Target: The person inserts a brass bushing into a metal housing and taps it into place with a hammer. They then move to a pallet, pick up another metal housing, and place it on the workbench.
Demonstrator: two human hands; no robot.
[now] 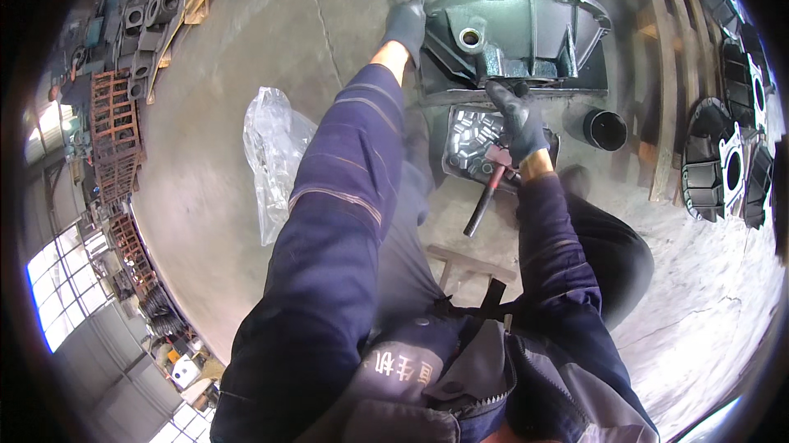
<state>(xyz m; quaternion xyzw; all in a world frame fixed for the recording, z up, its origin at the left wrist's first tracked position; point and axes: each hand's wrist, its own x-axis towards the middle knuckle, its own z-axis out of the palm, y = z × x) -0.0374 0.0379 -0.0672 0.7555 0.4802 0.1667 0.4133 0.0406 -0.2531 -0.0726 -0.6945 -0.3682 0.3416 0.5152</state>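
- Housing: I locate the ribbed metal casting (549, 28) at the top of my view, resting on a dark slab (593, 81) on the floor. Keep it seated flat; I judge that pressure near the rim could rock it.
- Bag: a clear plastic bag (275, 155) lies on the floor to the left, well apart from the casting. Leave it clear of both feet.
- Tray: a shallow tray (447, 143) sits just in front of the slab, partly under the right forearm.
- Hammer: its head rests over the tray and its dark handle (486, 196) projects toward the body. Watch the right wrist, which passes just beside it.
- Left hand: the gloved left hand (405, 25) is at the casting's left edge. Its fingertips are hidden, so I cannot tell whether they grasp. Use a firm bracing contact.
- Right hand: the gloved right hand (522, 124) reaches the front lower edge, fingers forward; I cannot tell whether they enclose anything. Avoid pinch points there.
- Sleeves: small metal sleeves (470, 132) lie loose in the tray.
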